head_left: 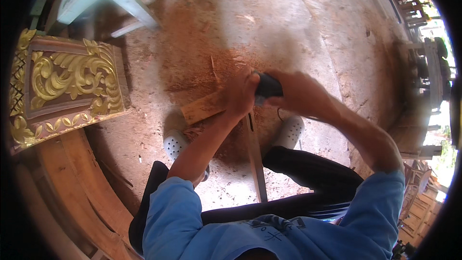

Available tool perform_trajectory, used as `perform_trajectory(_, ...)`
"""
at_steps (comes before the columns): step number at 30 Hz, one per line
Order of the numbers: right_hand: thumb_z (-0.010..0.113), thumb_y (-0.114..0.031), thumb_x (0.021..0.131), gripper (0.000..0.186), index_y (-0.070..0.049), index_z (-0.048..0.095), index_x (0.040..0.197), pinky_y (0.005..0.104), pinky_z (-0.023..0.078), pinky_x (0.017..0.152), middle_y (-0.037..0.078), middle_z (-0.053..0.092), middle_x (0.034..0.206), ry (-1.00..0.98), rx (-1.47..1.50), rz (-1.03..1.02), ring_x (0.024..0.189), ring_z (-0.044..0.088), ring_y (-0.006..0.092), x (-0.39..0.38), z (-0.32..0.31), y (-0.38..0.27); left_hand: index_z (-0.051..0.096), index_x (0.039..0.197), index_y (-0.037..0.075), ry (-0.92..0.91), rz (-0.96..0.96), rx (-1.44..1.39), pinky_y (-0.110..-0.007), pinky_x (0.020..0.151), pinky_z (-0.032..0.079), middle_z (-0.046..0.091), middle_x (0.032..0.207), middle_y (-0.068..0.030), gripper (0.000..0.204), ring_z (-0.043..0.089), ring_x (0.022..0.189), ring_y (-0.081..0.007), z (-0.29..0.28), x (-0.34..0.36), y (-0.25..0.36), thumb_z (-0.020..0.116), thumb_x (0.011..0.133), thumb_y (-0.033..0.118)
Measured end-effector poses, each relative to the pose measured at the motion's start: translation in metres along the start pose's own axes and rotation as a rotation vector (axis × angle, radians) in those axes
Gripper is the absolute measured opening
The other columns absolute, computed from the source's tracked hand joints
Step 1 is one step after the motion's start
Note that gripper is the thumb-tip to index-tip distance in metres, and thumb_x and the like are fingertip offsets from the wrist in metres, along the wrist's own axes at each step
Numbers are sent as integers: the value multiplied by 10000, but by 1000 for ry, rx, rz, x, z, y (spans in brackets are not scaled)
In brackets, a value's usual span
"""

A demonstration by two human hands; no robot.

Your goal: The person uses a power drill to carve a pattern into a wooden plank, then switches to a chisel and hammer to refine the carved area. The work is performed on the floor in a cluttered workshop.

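Both hands meet in front of me over the floor, around a dark handheld power tool (268, 86) with a clear or grey lower part. My right hand (294, 89) is wrapped round its right side, and a thin dark cord trails below that wrist. Closed against its left side is my left hand (242, 91); its fingers are blurred and partly hidden. A narrow wooden bar (255, 156) with a dark slot runs from beneath the tool back toward my lap. Left of it, a wider wooden board (204, 108) lies under my left hand. The tool's working end is hidden.
A carved panel with gold leaf scrolls (72, 79) stands at left, above long curved planks (79, 178). A pale green stool (103, 0) is at far left. Reddish wood shavings (192, 50) cover the floor ahead. My grey clogs (291, 132) flank the bar. Wooden frames (426, 72) line the right.
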State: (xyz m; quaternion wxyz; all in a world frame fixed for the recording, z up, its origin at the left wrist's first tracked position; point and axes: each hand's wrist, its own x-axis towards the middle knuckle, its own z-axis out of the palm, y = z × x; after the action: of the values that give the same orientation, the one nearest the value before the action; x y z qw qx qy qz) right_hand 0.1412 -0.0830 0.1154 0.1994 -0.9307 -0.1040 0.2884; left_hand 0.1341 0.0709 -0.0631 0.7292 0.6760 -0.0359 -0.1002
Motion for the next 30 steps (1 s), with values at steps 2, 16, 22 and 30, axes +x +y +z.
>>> perform_trajectory(2, 797, -346, 868, 556, -155, 583, 1345, 493, 586, 717, 194, 744, 897, -3, -13, 58, 798, 744, 395, -18, 9, -5, 627, 963, 20, -26, 151, -49, -390, 704, 475, 593, 785, -131, 753, 610, 776, -227, 1, -9, -1, 489, 945, 761)
perform_trajectory(16, 848, -195, 838, 864, -94, 381, 1559, 494, 625, 743, 267, 736, 1028, 188, 140, 142, 921, 748, 435, -96, 80, -29, 651, 1046, 48, -249, 539, 52, -446, 795, 520, 669, 982, -164, 789, 668, 909, -367, -5, -47, 2, 634, 811, 801)
perform_trajectory(22, 781, -343, 886, 716, -167, 453, 1497, 543, 593, 774, 234, 744, 913, 50, 13, 270, 836, 737, 449, -66, 5, -24, 617, 1025, 63, -233, 434, 234, -445, 756, 507, 613, 938, -146, 550, 625, 863, -336, -1, -10, 39, 626, 933, 605)
perform_trajectory(30, 707, -245, 952, 285, -5, 654, 1097, 321, 528, 491, 74, 639, 720, -383, 162, 167, 557, 624, 156, 64, -66, 4, 661, 1051, 38, -63, -165, -147, -358, 794, 522, 678, 950, -107, 720, 652, 864, -189, -7, 56, 53, 370, 1041, 696)
